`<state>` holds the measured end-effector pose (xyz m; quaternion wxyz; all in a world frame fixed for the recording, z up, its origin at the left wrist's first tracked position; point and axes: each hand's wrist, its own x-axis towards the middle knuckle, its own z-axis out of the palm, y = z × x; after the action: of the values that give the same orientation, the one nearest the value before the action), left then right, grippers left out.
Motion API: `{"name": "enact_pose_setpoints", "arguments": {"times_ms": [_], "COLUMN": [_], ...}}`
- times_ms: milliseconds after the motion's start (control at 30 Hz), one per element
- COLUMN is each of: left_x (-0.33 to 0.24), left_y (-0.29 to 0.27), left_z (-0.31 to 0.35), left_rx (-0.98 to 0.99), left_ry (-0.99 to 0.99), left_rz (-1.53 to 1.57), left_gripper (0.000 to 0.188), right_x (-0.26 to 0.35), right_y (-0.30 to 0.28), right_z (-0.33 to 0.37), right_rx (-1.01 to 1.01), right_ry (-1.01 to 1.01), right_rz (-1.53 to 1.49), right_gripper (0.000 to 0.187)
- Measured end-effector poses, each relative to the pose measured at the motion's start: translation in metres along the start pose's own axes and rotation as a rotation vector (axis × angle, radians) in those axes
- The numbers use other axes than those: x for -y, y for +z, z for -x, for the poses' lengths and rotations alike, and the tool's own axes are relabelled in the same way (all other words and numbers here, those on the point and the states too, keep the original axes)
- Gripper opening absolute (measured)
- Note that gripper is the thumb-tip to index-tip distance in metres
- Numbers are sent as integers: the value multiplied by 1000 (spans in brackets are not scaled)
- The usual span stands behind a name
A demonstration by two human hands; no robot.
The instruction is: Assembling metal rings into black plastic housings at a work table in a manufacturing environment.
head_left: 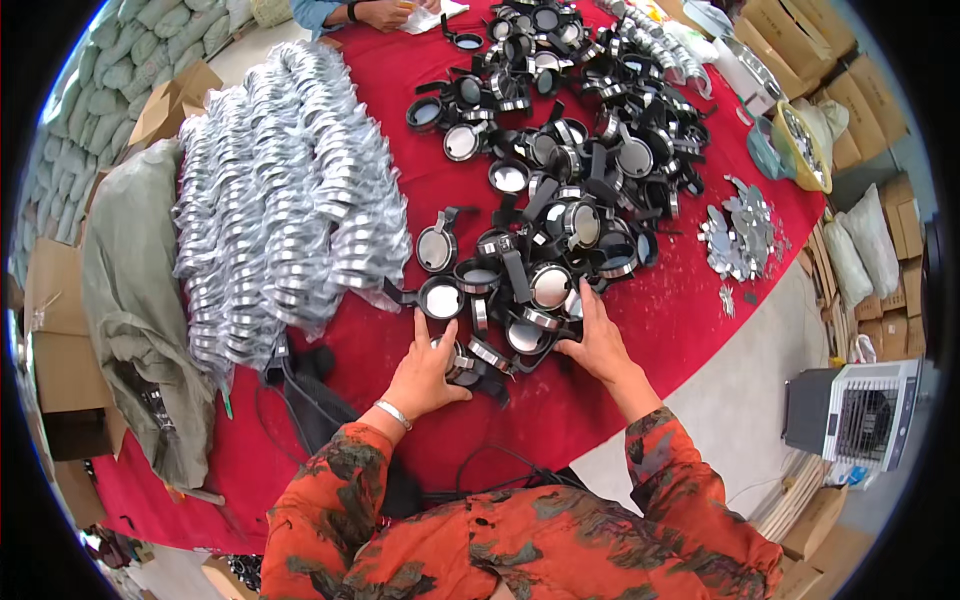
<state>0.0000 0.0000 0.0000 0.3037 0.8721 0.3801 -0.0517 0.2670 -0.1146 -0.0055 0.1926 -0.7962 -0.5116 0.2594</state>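
A big heap of round silver-and-black pieces with black handles covers the middle of the red table, their exact kind unclear. At the heap's near left edge lies my left hand, fingers apart, next to a round piece with a pale disc. My right hand rests on the near right edge of the heap, thumb and fingers spread, beside another disc-faced piece. The two hands flank the nearest pieces, and neither is closed round one.
Plastic-wrapped rows of silver rings lie to the left, beside a grey-green sack. Loose flat metal bits and a yellow basin are on the right. Another person's hands are at the far edge. An air cooler stands on the floor.
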Motion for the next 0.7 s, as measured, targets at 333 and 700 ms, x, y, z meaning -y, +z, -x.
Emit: {"name": "enact_pose_setpoints", "arguments": {"times_ms": [333, 700], "left_x": [-3, 13], "left_y": [-20, -62], "left_z": [-83, -213], "left_rx": [-195, -304], "left_ry": [-63, -125], "left_rz": [230, 241], "left_gripper": [97, 103], "right_x": [8, 52], "right_y": [-13, -14], "right_z": [-133, -310], "right_rx": [-97, -124], "right_ry": [-235, -275], "right_rz": [-110, -33], "right_gripper": [73, 75]}}
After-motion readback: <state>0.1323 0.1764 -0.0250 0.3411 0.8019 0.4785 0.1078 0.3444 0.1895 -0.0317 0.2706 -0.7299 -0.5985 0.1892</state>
